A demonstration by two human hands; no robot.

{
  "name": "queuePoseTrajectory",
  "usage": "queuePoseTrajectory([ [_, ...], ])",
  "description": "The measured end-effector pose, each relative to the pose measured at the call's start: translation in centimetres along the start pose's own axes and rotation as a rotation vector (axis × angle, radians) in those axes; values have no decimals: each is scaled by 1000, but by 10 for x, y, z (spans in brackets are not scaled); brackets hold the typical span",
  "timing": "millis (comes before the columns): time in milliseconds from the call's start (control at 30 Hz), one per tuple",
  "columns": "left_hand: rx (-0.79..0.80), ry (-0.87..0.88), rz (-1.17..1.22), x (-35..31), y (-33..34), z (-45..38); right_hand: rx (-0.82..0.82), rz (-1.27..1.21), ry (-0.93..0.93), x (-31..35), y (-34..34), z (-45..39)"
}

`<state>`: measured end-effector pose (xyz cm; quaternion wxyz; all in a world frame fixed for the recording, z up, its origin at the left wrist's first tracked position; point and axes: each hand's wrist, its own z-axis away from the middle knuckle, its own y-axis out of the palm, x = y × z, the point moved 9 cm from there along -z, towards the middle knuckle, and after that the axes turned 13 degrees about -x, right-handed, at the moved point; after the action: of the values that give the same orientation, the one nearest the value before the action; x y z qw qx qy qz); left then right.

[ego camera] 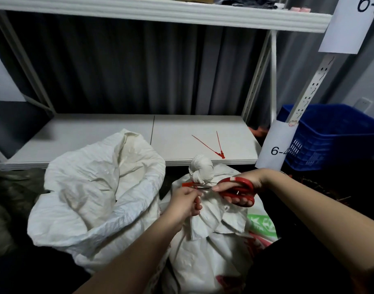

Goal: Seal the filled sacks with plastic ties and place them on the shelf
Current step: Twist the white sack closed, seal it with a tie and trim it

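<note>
The left hand (185, 201) pinches the red plastic tie's tail (187, 184) taut so the right hand's (243, 187) red-handled scissors (238, 188), fingers through the loops, can trim it beside the knotted white woven sack (205, 209).

A storeroom or warehouse: white metal racking (160, 15) with perforated uprights, paper bay labels (278, 149) reading "6-4", a blue plastic crate (330, 132), and woven sacks (101, 187) on the floor.

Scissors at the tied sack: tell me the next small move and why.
Probably close the scissors to snip the red tie's spare tail. The right hand has the blades at the tie on the bunched neck of the sack, while the left hand pinches that tail.
</note>
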<state>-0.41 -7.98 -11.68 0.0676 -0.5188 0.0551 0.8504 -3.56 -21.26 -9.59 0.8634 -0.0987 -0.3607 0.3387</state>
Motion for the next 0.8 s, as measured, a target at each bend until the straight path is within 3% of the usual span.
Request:
queuePoseTrajectory([
  [367,68,82,-130,-9,-3,7,160,-53,-148,16,-9,-12],
  [800,57,47,-105,-8,-6,-1,-44,126,-215,26,-18,-23],
])
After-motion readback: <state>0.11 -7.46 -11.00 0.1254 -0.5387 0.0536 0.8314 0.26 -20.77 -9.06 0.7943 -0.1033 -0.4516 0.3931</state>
